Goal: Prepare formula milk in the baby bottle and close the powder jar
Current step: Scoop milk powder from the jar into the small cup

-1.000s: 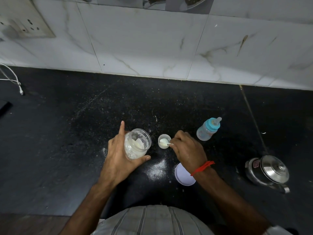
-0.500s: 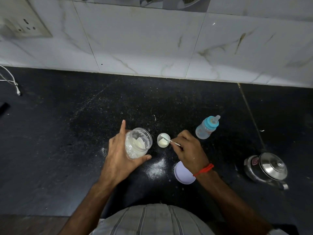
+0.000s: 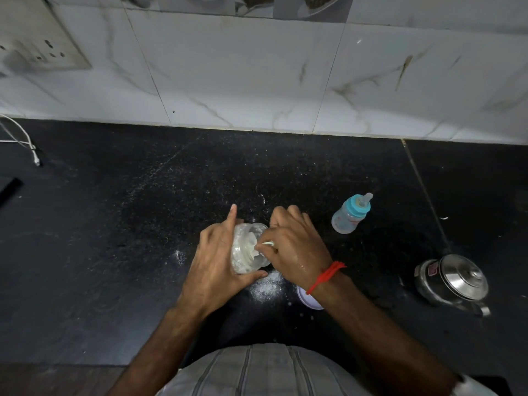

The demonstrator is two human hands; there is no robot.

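My left hand (image 3: 215, 261) grips a clear powder jar (image 3: 247, 252), tilted with its open mouth toward the right. Pinched in my right hand (image 3: 294, 244) is a small white spoon (image 3: 264, 244) whose tip reaches into the jar's mouth. The small white cup seen before is hidden behind my right hand. A baby bottle (image 3: 351, 214) with a teal collar and teat on stands to the right, leaning slightly. The jar's white lid (image 3: 307, 300) lies flat on the counter, partly under my right wrist.
A steel kettle (image 3: 451, 281) with its lid on sits at the right. Spilled white powder (image 3: 268, 285) lies on the black counter (image 3: 114, 238) near the jar. A white cable (image 3: 25, 144) is at the far left. The tiled wall (image 3: 257, 75) runs behind.
My right hand moved left with the spoon, from the small white cup to the jar's mouth. The cup is now covered by that hand. My left hand kept hold of the jar.
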